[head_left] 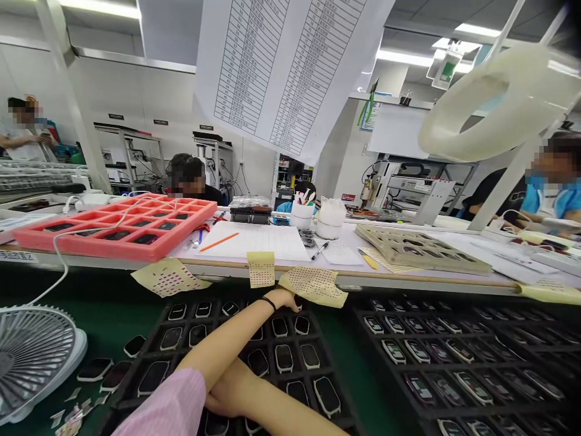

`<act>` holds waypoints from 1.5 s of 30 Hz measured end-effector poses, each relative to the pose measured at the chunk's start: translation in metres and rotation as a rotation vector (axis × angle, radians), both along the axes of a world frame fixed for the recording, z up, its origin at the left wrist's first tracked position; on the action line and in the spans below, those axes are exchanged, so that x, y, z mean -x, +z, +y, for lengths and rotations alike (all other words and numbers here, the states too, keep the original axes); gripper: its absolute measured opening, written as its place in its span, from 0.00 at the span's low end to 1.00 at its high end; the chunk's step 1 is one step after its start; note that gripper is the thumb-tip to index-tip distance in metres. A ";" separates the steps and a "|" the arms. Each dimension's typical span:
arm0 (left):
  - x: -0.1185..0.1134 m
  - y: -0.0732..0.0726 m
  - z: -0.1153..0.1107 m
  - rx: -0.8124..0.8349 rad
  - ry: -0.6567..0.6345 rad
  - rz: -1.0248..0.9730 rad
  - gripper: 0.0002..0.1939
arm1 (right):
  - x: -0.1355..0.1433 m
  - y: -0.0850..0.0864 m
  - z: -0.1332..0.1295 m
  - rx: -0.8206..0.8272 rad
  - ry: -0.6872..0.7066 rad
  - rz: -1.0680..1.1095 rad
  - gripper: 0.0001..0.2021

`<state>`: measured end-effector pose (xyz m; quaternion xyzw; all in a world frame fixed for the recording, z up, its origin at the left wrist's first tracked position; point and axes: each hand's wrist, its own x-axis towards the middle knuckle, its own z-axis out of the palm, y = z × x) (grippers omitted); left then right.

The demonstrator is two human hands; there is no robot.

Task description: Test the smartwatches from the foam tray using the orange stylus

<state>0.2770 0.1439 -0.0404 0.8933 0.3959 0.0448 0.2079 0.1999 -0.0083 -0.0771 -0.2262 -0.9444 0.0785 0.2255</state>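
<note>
My left arm comes from the lower left in a pink sleeve with a dark band at the wrist. My left hand (285, 299) is at the far edge of a black compartment tray (333, 369), its fingers closed around a dark smartwatch (298, 300), partly hidden. Beneath that forearm, my right hand (227, 390) rests low over the same tray; its fingers are hidden. Smartwatches with dark faces, one being a watch (327, 395) at the near right, lie in the tray's slots. Some in the far row, like the left one (177, 311), show lit screens.
A second black tray (358, 339) of watches lies right. Left are a fan (36, 357), loose watches (95, 369) and scraps (72, 421). The shelf above carries a pink foam tray (154, 251), papers (254, 242) and yellow sticker sheets (313, 284). A tape roll (521, 79) hangs upper right.
</note>
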 end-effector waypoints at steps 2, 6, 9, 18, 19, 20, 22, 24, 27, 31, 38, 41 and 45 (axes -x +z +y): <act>0.001 -0.003 -0.005 -0.011 0.018 -0.022 0.34 | 0.000 0.000 0.000 0.013 0.006 -0.016 0.15; 0.014 -0.007 -0.018 -0.055 0.018 -0.103 0.24 | -0.003 0.004 -0.003 -0.004 -0.016 -0.003 0.16; 0.029 -0.006 -0.029 -0.082 -0.009 -0.142 0.24 | -0.005 0.005 -0.005 -0.044 -0.042 0.018 0.17; 0.022 0.008 -0.052 -0.053 -0.390 -0.019 0.26 | -0.007 0.005 -0.006 -0.040 -0.028 0.039 0.21; 0.018 0.009 -0.052 -0.045 -0.395 0.003 0.26 | -0.007 0.006 -0.006 -0.036 -0.021 0.040 0.21; 0.014 0.010 -0.051 -0.038 -0.398 0.018 0.26 | -0.007 0.007 -0.006 -0.031 -0.017 0.039 0.22; 0.009 0.009 -0.050 -0.030 -0.403 0.035 0.25 | -0.007 0.009 -0.006 -0.017 -0.016 0.035 0.23; 0.009 0.008 -0.050 -0.032 -0.395 0.027 0.25 | -0.006 0.009 -0.007 -0.004 -0.025 0.034 0.22; 0.020 0.008 -0.053 -0.054 -0.361 -0.030 0.24 | -0.006 0.007 -0.007 -0.005 -0.036 0.038 0.22; 0.042 0.015 -0.059 -0.124 -0.160 -0.192 0.22 | -0.007 0.002 -0.007 -0.049 -0.057 0.014 0.20; 0.054 0.021 -0.065 -0.107 -0.102 0.091 0.15 | -0.008 0.001 -0.005 -0.064 -0.067 0.004 0.19; 0.039 0.014 -0.071 -0.129 -0.079 0.158 0.14 | -0.009 0.004 -0.006 -0.010 -0.022 0.027 0.20; 0.025 0.010 -0.076 -0.131 -0.074 0.217 0.12 | -0.010 0.007 -0.008 0.053 -0.008 0.021 0.21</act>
